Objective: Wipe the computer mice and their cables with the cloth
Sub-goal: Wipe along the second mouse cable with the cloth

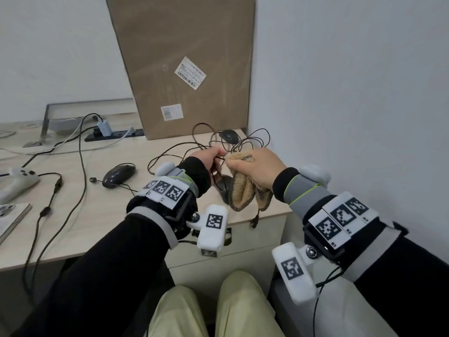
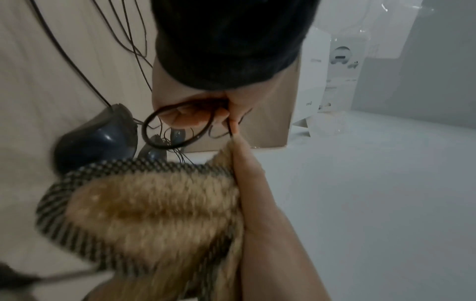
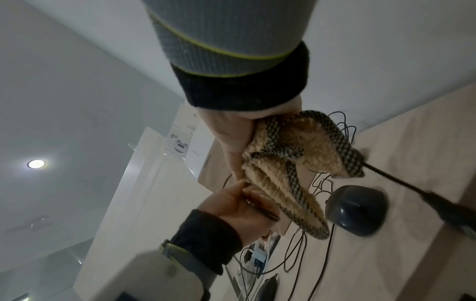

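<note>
Held up over the table [image 1: 80, 222], near its 3 o'clock corner: a dark mouse cable [image 1: 220, 156], pinched in the left hand [image 1: 206, 158], fingers curled round a small loop of it. Right hand [image 1: 261, 166] just beside, at 3 o'clock of the left, clenched on a tan fuzzy cloth [image 1: 243, 188] with a checkered border — cloth bunched round the cable where the two grips meet, loose folds hanging down. Cable plug [image 1: 254, 222] dangling below the cloth, past the table edge.

Directly under the hands, a dark mouse [image 1: 224, 188] on the table, mostly hidden in the head view, plain in the right wrist view. Second mouse [image 1: 119, 175] at 9 o'clock of the hands, a third [image 1: 228, 136] at 12 o'clock beside a tangle of thin cables. Which mouse the held cable belongs to — probably the one beneath, though hard to trace.

Behind, at 12 o'clock, a tall cardboard box [image 1: 184, 64] against the wall. Far at 9 o'clock, a white game controller [image 1: 18, 177] and a power strip [image 1: 114, 135].
</note>
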